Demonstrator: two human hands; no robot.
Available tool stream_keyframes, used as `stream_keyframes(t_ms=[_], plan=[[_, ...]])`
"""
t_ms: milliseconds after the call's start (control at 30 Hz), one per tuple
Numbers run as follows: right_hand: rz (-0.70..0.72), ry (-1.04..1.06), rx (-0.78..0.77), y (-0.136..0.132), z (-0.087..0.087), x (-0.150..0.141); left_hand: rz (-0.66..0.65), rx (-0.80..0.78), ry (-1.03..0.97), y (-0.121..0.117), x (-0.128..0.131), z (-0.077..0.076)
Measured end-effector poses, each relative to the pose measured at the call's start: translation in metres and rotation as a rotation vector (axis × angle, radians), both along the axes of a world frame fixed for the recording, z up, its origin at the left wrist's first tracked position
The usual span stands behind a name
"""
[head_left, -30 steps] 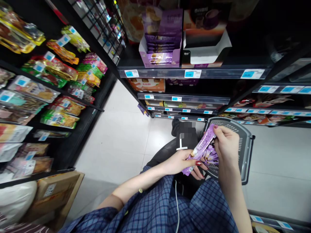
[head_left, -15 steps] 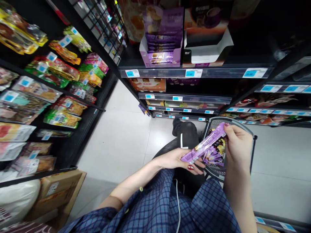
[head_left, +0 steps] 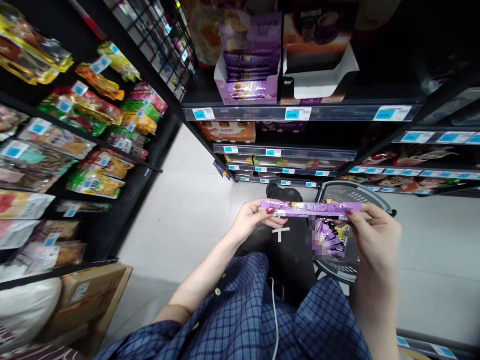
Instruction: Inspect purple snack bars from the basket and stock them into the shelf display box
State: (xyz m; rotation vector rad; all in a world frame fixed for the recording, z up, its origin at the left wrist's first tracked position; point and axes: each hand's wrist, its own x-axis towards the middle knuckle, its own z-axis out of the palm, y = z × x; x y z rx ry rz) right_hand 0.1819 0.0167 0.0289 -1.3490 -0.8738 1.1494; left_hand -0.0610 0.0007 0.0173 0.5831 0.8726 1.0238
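Shelves stand in front of you, and more shelves full of bright snack bags run along your left. Pale floor shows between them. You have on a blue checked shirt and black trousers. A gray basket is just to the right of your knee. Up on the front shelf, a purple box full of packets sits beside a dark box. Your left hand pinches one end of a long purple packet, and your right hand pinches the other end. The packet is nearly level, over your knee and the basket's near side. More purple packets lie in the basket, partly blurred. Little blue-and-white price tags line the shelf edge.
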Motion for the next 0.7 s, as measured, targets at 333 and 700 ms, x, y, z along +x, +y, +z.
stream_keyframes(t_ms=[333, 700], plan=[[0.239, -0.104, 0.438, -0.008, 0.001, 0.021, 0.197, 0.596, 0.384, 0.001, -0.019, 0.004], [0.293, -0.235, 0.603, -0.013, 0.012, 0.027, 0.176, 0.796, 0.650, -0.002, -0.029, 0.020]])
